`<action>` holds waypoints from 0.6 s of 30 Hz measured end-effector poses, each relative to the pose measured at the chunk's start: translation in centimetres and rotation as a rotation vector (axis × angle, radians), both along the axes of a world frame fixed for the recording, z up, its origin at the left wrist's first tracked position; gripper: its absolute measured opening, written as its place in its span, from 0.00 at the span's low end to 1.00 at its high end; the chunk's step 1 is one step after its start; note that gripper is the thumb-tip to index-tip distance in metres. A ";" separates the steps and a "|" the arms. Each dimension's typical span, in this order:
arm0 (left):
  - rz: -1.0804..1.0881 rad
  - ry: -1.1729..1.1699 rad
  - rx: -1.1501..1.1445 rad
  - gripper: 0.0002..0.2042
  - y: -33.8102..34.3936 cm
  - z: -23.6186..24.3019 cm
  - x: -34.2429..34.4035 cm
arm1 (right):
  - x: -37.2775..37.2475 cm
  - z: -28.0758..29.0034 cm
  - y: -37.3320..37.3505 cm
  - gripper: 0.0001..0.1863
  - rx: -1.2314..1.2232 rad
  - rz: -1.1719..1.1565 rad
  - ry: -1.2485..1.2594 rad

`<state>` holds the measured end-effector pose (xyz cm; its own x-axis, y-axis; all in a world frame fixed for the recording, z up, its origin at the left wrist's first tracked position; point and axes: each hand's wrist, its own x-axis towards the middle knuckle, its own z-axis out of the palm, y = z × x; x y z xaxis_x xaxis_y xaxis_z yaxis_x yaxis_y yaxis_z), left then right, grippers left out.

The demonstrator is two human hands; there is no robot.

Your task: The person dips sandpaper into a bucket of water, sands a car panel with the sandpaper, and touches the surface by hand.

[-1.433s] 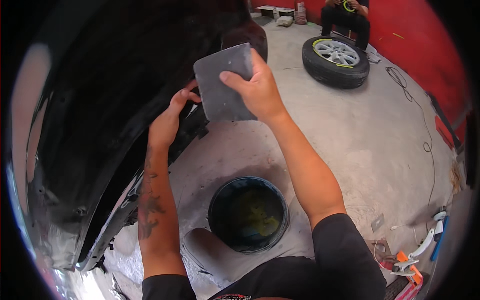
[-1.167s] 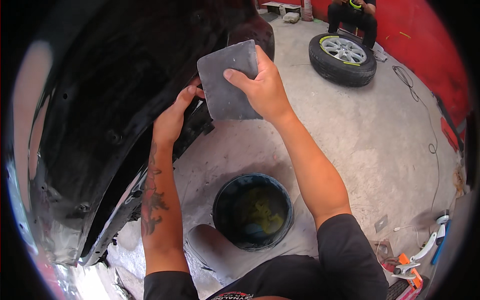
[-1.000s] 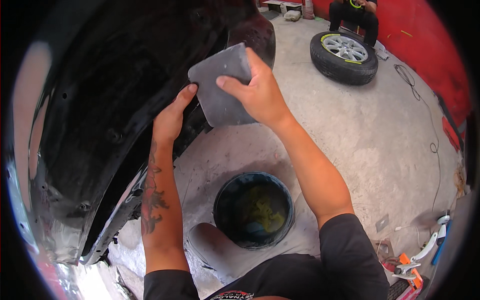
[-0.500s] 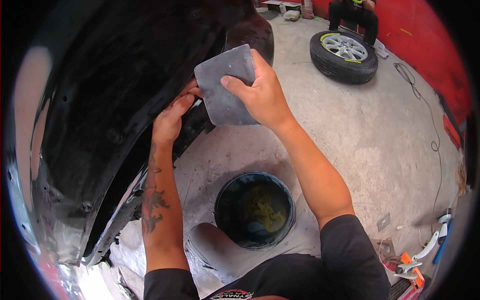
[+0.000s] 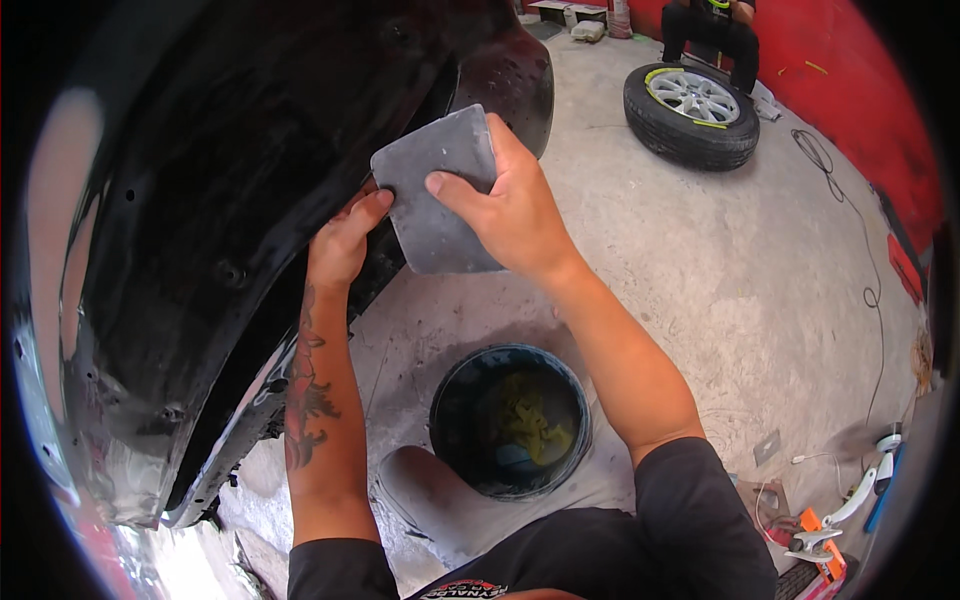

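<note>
Large glossy black curved body panel (image 5: 190, 190): to the left of both sets of fingers; its right-hand edge runs beside the left fingers.
Bare left hand (image 5: 338, 245): raised at the panel edge; thumb bent toward the left edge of a flat dark-grey square pad (image 5: 440, 235). The remaining fingers are partly hidden, and whether they close on anything cannot be told.
Pad location: between the two hands, tilted, directly right of the left thumb; its contact with the panel is hidden.
Round dark bucket (image 5: 452, 405): on the pale grey concrete floor (image 5: 650, 300), below the fingers of both hands; a crumpled yellow-green cloth (image 5: 540, 432) lies inside.
Bare right hand (image 5: 515, 210): gripping the pad at its right side, thumb flat on the near face, other fingers mostly behind it.
Black tyre on a silver spoked wheel (image 5: 692, 120): on the floor, beyond and well right of the right fingers; a seated co-worker (image 5: 712, 35) in dark clothing is just behind.
Thin dark cable (image 5: 871, 297): far right of the right fingers, on the floor.
Work status: judged done, the pad is secured and lifted to the panel edge. Judged remaining, the pad is not yet released; the panel's degree of completion cannot be determined.
</note>
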<state>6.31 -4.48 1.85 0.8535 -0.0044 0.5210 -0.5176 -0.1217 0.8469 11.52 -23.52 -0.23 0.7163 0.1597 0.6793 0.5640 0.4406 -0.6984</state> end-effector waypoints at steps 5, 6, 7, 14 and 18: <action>0.018 0.015 0.006 0.23 0.1 0.0 0.0 | -0.1 -0.6 0.8 0.19 0.068 -0.047 -0.043; 0.008 0.043 0.005 0.23 0.4 -0.1 -0.1 | -0.2 -0.6 0.8 0.19 0.068 -0.045 -0.039; -0.003 0.071 0.004 0.23 0.5 -0.1 -0.1 | -0.3 -0.4 0.5 0.19 0.045 -0.052 -0.035; 0.000 0.111 0.006 0.22 0.6 -0.2 -0.1 | -0.8 -0.5 0.6 0.18 0.037 0.013 -0.008; -0.030 0.092 -0.023 0.22 0.7 -0.2 -0.2 | -1.1 -0.3 0.5 0.18 0.037 0.002 0.030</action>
